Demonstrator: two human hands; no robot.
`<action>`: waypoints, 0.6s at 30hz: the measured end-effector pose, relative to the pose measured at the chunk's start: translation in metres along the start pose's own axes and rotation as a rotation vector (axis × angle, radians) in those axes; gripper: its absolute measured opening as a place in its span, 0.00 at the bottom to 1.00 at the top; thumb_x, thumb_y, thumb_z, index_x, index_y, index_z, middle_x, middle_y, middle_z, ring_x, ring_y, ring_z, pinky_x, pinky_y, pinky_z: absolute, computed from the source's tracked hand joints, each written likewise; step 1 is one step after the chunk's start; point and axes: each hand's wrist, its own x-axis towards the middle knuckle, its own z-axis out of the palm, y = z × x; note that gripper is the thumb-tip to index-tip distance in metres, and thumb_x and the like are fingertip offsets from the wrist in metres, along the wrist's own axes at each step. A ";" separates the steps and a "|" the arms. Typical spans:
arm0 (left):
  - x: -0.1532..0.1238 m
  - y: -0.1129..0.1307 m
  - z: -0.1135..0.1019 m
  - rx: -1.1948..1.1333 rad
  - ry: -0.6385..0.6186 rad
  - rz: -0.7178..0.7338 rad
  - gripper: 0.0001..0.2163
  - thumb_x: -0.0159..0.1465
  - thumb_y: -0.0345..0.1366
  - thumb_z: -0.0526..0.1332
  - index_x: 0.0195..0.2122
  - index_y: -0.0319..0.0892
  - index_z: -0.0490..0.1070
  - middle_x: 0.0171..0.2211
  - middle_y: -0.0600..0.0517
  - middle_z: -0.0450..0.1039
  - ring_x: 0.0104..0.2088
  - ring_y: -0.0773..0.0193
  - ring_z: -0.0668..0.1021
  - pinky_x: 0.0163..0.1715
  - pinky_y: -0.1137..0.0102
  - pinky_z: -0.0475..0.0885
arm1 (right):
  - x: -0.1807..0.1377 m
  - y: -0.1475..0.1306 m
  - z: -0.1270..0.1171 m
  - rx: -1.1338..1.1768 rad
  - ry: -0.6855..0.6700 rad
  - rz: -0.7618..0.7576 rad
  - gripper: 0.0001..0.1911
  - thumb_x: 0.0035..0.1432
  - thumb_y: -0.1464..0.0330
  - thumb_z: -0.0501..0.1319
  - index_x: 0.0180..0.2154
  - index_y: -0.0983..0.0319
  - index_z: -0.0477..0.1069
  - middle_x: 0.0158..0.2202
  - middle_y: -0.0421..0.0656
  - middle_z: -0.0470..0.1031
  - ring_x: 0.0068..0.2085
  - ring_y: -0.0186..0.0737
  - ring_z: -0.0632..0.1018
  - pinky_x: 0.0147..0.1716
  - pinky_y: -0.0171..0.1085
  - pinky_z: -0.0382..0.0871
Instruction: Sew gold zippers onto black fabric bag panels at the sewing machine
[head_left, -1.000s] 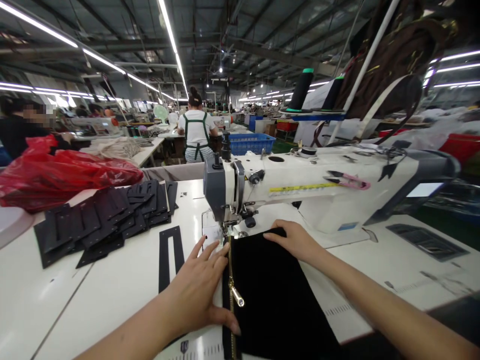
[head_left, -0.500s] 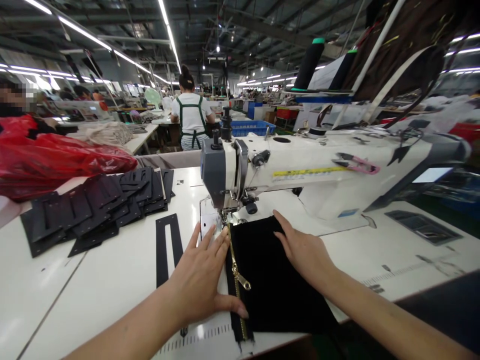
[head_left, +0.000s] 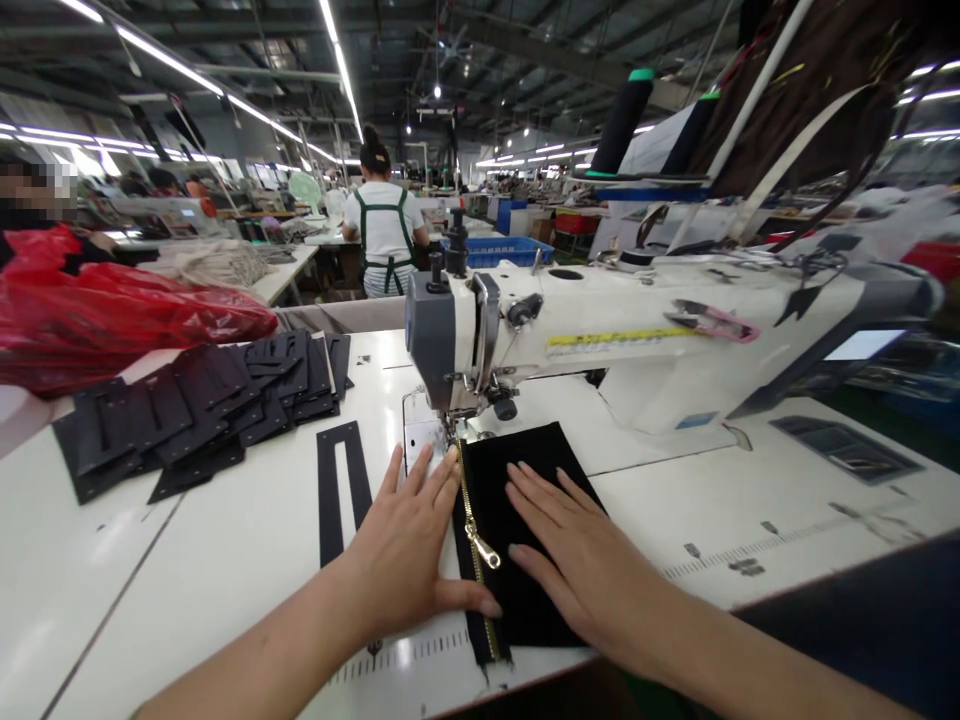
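Note:
A black fabric piece (head_left: 540, 445) lies flat on the sewing table, its top left corner at the needle area of a white sewing machine (head_left: 622, 310). Along its left edge runs a gold zipper (head_left: 464, 490) with a gold pull (head_left: 487, 552). My left hand (head_left: 412, 540) rests with fingers spread, fingertips by the presser foot and thumb across the zipper's lower part. Flat on the fabric, right of the zipper, lies my right hand (head_left: 574, 550), fingers stretched out. A black slotted strip (head_left: 331, 490) lies left of my left hand, partly hidden by it.
Several black slotted pieces (head_left: 191, 410) are heaped at the left, before a red plastic bag (head_left: 135, 300). Pink-handled thread snips (head_left: 716, 321) lie on the machine arm. Thread cones (head_left: 626, 125) stand behind it. A person (head_left: 386, 225) sits ahead, facing away, near a blue crate (head_left: 506, 250).
My right hand has moved from the fabric's upper right edge down and left onto its middle, flattening out. My left hand stays nearly in place.

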 end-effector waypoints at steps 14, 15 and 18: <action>-0.002 0.000 -0.005 -0.061 0.010 -0.026 0.52 0.46 0.70 0.50 0.60 0.28 0.50 0.62 0.33 0.43 0.61 0.39 0.45 0.57 0.44 0.39 | 0.027 0.022 0.010 0.013 0.163 -0.039 0.23 0.61 0.71 0.47 0.57 0.68 0.57 0.61 0.53 0.53 0.62 0.47 0.53 0.57 0.53 0.52; -0.003 0.001 -0.007 -0.064 0.018 -0.012 0.51 0.47 0.68 0.51 0.60 0.30 0.50 0.62 0.34 0.44 0.61 0.40 0.46 0.57 0.43 0.39 | 0.026 0.016 0.010 0.049 0.161 -0.104 0.23 0.61 0.73 0.46 0.57 0.67 0.57 0.61 0.51 0.55 0.61 0.45 0.55 0.57 0.51 0.53; -0.013 0.010 -0.005 -0.054 0.068 0.092 0.35 0.56 0.56 0.56 0.60 0.42 0.53 0.62 0.40 0.48 0.62 0.46 0.48 0.58 0.44 0.39 | 0.026 0.007 0.015 0.091 0.149 -0.161 0.23 0.60 0.74 0.47 0.57 0.67 0.58 0.59 0.51 0.57 0.61 0.44 0.56 0.57 0.50 0.54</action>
